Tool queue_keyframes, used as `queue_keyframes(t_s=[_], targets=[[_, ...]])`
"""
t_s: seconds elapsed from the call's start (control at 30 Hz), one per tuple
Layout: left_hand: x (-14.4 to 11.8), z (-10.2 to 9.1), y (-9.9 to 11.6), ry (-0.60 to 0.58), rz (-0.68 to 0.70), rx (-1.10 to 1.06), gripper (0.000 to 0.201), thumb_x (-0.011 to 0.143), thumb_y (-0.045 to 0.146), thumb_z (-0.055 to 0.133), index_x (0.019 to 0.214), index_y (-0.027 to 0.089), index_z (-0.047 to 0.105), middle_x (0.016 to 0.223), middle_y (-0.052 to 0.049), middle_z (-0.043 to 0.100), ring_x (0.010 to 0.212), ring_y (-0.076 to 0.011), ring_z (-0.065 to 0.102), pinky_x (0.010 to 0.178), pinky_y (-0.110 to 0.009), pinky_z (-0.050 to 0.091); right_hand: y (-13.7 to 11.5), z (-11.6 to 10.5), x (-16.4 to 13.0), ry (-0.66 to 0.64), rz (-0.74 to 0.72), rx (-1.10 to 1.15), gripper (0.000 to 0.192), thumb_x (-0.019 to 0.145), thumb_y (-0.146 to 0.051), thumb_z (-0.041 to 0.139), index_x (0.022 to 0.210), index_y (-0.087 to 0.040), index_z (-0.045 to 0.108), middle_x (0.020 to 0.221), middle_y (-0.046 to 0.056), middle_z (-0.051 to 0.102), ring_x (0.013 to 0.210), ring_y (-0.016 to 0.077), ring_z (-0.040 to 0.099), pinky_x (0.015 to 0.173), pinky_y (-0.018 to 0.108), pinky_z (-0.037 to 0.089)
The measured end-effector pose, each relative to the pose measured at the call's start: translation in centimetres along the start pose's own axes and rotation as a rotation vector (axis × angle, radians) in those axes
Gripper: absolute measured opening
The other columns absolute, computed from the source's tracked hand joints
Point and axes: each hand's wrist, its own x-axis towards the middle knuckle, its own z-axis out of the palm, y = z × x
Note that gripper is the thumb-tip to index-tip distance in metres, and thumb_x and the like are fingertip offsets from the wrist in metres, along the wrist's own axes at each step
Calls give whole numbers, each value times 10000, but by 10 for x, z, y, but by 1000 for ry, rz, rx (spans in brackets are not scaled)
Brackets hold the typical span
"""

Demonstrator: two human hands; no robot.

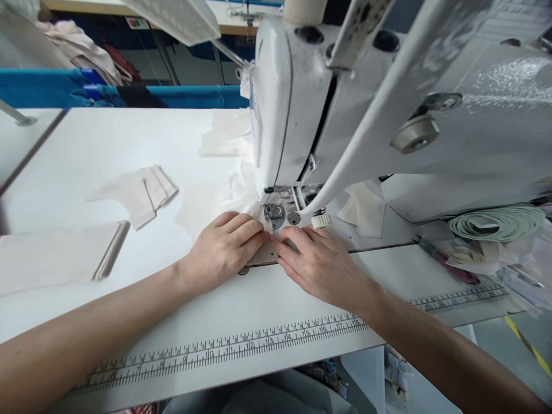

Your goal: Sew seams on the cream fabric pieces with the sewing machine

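Observation:
Just in front of the presser foot (pixel 274 211) of a white sewing machine (pixel 276 115), my two hands meet at the edge of a cream fabric piece (pixel 202 204). The fingers of my left hand (pixel 228 247) are closed in a pinch on the fabric at the needle plate. My right hand (pixel 321 264) has its fingers curled, with thumb and fingertips at the same fabric edge, touching or nearly touching the left fingertips. Part of the cloth is hidden under the machine head and my left hand.
Left on the table lie a folded cream piece (pixel 142 192) and a stack of cream fabric (pixel 56 256). A ruler tape (pixel 259 340) runs along the front edge. Another cream scrap (pixel 364 210) and a pale green coil (pixel 495 222) are at right.

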Motion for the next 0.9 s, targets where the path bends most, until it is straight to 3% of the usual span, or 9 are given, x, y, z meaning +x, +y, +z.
queue_keyframes(t_s=[0.37,0.67,0.9], targets=[[-1,1,1,-9,-7,-17,163,920,95,507,996,117,650,929,-72,686,822,-183,613,703,-319,495,12,3,-6,102,29,76,256,961,-165,462,1145,-121,634,937,56,648,808,137,574,744,313,414],[-1,0,1,-28,-7,-1,159,934,113,495,951,133,651,915,-60,684,832,-180,619,707,-316,504,10,4,-1,71,1,55,270,966,-174,447,1152,-131,637,895,57,625,733,139,530,704,314,385],[-3,-8,16,-94,-56,-13,188,934,117,483,1033,89,640,1020,-121,682,956,-226,638,776,-358,544,6,3,0,31,8,81,264,952,-159,467,1153,-119,633,913,72,612,824,165,562,723,320,392]])
